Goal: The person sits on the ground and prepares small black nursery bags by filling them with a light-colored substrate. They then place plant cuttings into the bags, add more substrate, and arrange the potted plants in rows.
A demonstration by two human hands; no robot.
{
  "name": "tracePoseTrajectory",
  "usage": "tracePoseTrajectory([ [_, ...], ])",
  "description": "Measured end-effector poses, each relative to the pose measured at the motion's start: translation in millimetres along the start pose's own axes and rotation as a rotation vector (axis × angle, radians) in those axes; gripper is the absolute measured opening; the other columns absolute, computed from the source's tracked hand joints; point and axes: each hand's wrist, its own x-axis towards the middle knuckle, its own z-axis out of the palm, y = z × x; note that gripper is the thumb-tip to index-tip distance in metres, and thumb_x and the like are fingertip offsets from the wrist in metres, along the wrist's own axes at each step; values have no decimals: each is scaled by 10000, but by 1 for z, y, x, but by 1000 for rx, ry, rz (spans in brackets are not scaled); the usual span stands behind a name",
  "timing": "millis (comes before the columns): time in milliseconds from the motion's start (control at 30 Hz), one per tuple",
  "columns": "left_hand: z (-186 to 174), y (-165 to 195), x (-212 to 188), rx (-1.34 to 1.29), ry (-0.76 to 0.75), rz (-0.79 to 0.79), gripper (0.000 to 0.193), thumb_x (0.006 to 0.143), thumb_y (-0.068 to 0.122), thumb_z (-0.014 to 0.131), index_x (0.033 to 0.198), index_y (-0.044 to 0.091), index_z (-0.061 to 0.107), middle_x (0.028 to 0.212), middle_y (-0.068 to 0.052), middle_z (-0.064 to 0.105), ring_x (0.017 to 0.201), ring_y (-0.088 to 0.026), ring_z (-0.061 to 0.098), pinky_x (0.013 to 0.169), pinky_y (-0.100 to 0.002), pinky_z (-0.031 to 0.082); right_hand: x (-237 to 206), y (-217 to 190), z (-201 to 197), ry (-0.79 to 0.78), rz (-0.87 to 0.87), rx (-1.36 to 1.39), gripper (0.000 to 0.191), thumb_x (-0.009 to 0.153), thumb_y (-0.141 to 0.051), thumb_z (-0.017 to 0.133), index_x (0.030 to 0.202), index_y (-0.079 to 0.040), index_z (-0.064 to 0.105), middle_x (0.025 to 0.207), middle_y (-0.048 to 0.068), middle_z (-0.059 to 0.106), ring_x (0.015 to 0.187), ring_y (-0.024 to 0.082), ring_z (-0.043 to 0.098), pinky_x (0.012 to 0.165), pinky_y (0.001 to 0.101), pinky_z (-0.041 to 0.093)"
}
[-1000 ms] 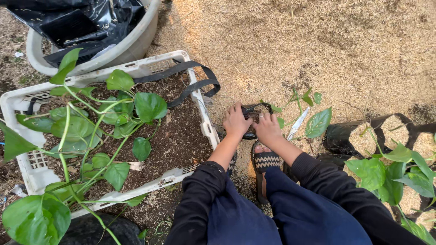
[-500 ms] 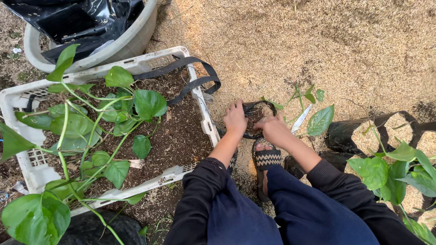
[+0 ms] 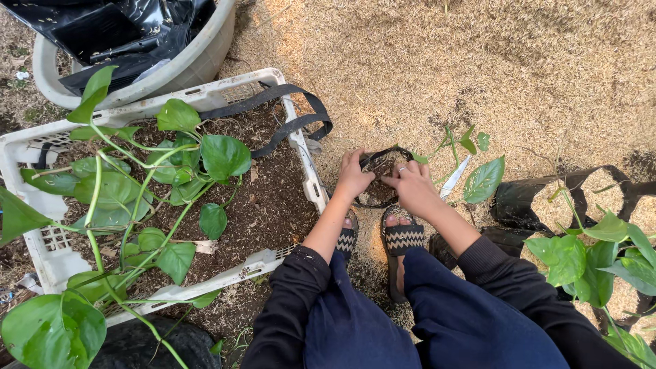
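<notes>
Since approx. 1 s ago both hands sit lower on the bag, fingers curled in closer. Head view: left hand (image 3: 353, 176) and right hand (image 3: 412, 186) clamp opposite sides of a small black grow bag (image 3: 380, 179) w/ soil, standing on the husk-covered ground (image 3: 478, 61) just ahead of the sandals (image 3: 403, 239), beside the white crate (image 3: 301, 157). Bag looks thin, floppy, light; best held low at the sides, else soil spills.
</notes>
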Motion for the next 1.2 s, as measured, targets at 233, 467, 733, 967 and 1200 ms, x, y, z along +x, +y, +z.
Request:
tracePoseTrajectory([
  [233,-12,26,-29,-52,-144,-253,1196,705,152,876,1620,257,112,1634,-217,87,1507,-417,193,1184,-515,283,5,-12,-48,194,63,124,456,829,28,557,1178,-183,763,1164,114,679,1157,283,551,1048,469,334],
  [467,41,-10,-28,-407,332,272,681,1045,198,679,1608,108,307,1596,-167,388,1514,-354,366,1295,-437,310,105,-140,-55,114,-740,458,457,802,30,566,1238,-35,685,1262,162,695,1191,339,642,1048,413,488],
  [733,11,11,-47,-487,262,-242,860,820,193,730,1573,131,319,1684,-234,107,1541,-413,158,1192,-459,298,118,-236,0,-697,-420,-180,865,996,-622,491,1643,-284,26,1658,251,-15,1517,503,47,1207,608,101],
  [967,8,-1,-47,-1133,297,-451,958,719,108,625,1599,100,246,1506,-280,424,1254,-624,479,975,-677,422,117,-245,21,-764,-378,-132,669,1014,-509,481,1620,-367,238,1725,152,66,1533,443,203,1153,637,323],
  [1200,38,-21,-47,-664,361,-217,888,793,67,690,1578,44,277,1631,-254,185,1531,-394,143,1217,-470,154,116,-234,30,-622,-323,39,663,891,-348,727,1510,-300,496,1445,214,553,1206,386,630,964,442,551],
])
